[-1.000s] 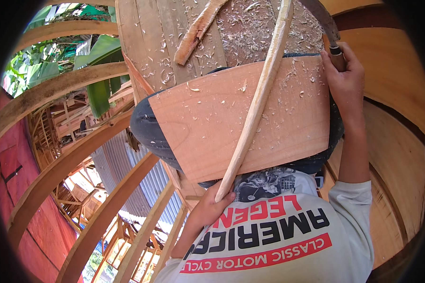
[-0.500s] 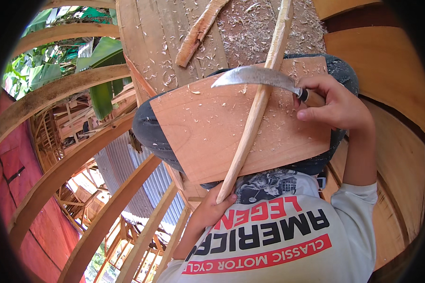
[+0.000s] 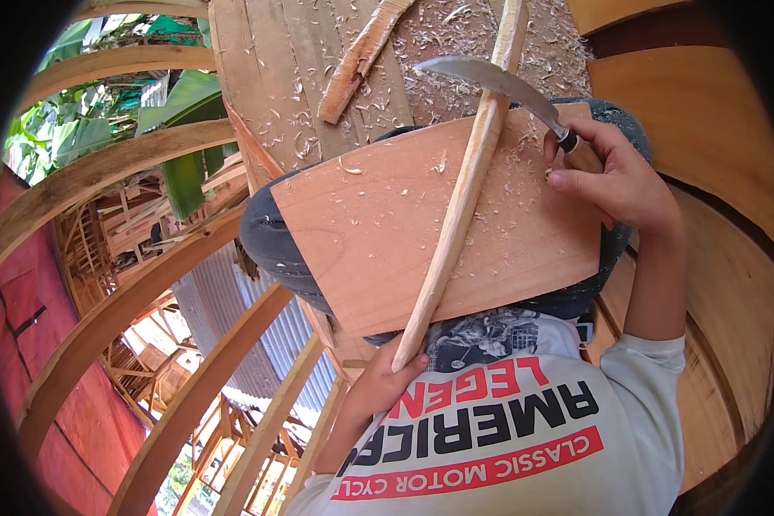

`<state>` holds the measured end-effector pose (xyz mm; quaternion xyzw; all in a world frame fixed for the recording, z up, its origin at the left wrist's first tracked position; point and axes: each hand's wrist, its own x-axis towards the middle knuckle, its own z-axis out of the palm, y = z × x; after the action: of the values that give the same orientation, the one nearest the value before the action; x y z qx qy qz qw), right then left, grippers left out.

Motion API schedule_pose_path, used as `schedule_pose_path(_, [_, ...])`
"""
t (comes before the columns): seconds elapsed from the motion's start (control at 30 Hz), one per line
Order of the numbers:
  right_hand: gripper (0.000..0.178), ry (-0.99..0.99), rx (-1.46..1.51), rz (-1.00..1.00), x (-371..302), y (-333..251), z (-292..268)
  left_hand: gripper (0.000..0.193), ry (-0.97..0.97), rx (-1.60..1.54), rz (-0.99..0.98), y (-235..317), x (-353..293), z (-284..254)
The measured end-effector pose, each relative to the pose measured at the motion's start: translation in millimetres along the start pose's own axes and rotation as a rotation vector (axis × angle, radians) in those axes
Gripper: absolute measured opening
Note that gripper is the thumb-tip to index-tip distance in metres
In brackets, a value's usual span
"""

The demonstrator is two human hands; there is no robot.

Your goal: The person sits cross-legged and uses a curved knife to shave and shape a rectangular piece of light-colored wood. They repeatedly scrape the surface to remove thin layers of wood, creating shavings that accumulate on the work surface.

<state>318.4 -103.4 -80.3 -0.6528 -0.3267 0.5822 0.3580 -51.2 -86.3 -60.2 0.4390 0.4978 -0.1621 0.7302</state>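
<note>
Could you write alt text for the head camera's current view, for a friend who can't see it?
A right hand holds a curved knife by its brown handle, the blade crossing over a long wooden stick whose near end the left hand grips. The stick slants across a wooden board on the lap, with wood shavings scattered around.

Counted two hands point(image 3: 383, 378) point(image 3: 617, 179), one knife point(image 3: 500, 82), one stick point(image 3: 463, 193), one board point(image 3: 353, 228), one offcut point(image 3: 359, 64) and (at a glance) dozens of shavings point(image 3: 542, 52).
</note>
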Motion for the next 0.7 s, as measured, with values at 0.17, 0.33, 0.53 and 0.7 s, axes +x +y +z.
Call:
schedule_pose_path(0.17, [0.023,-0.125,-0.019,0.067,3.3,2.0,-4.2,0.021,0.004,0.046,0.012,-5.1,0.3,0.5])
schedule_pose_path(0.33, [0.024,0.04,-0.03,0.016,1.5,8.6,1.1,0.02,-0.005,0.061,0.052,-10.4,1.0,0.4])
schedule_pose_path(0.53, [0.022,-0.109,-0.169,-0.429,0.1,24.5,11.2,0.02,-0.014,0.091,0.036,-3.3,1.0,-0.1])
schedule_pose_path(0.7, [0.025,0.236,0.124,0.061,-5.4,6.1,7.7,0.019,0.025,0.077,0.058,-3.4,-4.1,8.0])
